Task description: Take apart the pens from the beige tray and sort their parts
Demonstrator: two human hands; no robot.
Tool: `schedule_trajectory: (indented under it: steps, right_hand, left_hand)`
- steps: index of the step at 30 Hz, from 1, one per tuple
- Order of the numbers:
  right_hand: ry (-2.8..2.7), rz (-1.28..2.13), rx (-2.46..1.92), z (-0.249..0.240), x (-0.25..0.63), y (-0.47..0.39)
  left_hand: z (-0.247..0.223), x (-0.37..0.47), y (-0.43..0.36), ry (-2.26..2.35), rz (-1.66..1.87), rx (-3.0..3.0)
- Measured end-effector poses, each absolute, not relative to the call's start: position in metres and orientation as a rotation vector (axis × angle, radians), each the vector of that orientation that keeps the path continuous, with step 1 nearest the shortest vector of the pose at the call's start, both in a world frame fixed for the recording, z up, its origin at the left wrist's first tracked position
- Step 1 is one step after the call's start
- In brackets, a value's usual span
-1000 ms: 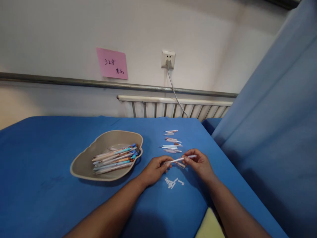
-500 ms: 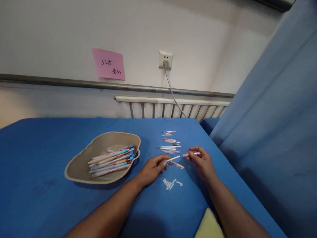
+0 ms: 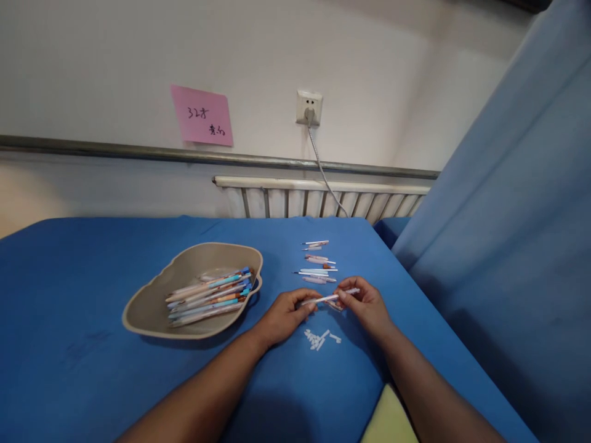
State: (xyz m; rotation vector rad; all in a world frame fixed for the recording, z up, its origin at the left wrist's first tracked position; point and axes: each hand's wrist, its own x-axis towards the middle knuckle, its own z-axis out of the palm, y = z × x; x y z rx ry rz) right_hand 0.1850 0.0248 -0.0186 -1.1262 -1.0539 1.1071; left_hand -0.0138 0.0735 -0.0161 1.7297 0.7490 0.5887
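Observation:
My left hand pinches a thin white pen refill near its left end. At the refill's right end, my right hand grips a pale patterned pen barrel, and the two parts meet end to end. Whether the refill sits inside the barrel I cannot tell. Beneath them, another pen part lies on the cloth, partly hidden. Just beyond the hands, pen barrels and refills lie in loose rows. A small pile of short white pieces rests nearer to me.
A beige leaf-shaped basin holding several pens stands to the left on the blue cloth. A yellow item lies at the front edge. At the right hangs a blue curtain; a radiator runs behind.
My right hand has moved left with the barrel, bringing it against the refill's right end. My left hand has stayed nearly in place, still pinching the refill.

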Motion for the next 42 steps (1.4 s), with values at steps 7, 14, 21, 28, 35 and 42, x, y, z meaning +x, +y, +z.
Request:
schedule_trajectory:
  steps: [7, 14, 21, 28, 35, 42]
  right_hand:
    - [-1.231, 1.092, -1.184, -0.019, 0.181, 0.021]
    - [-1.321, 1.093, -1.228, -0.015, 0.183, 0.019]
    - [-1.338, 1.089, -1.261, -0.014, 0.182, 0.018]
    - [-1.382, 1.075, -1.355, -0.014, 0.185, 0.02]
    - [-1.388, 1.03, -1.356, -0.019, 0.181, 0.019]
    - [-1.497, 0.941, -1.318, -0.014, 0.183, 0.016]
  left_hand:
    - [-0.017, -0.012, 0.072, 0.757, 0.604, 1.671]
    - [-0.016, -0.011, 0.073, 0.771, 0.638, 1.587]
    - [-0.017, -0.011, 0.07, 0.755, 0.641, 1.622]
    - [-0.009, -0.01, 0.06, 0.724, 0.63, 1.859]
    - [-0.006, -0.012, 0.061, 0.728, 0.63, 1.933]
    - [-0.014, -0.012, 0.066, 0.714, 0.524, 1.613]
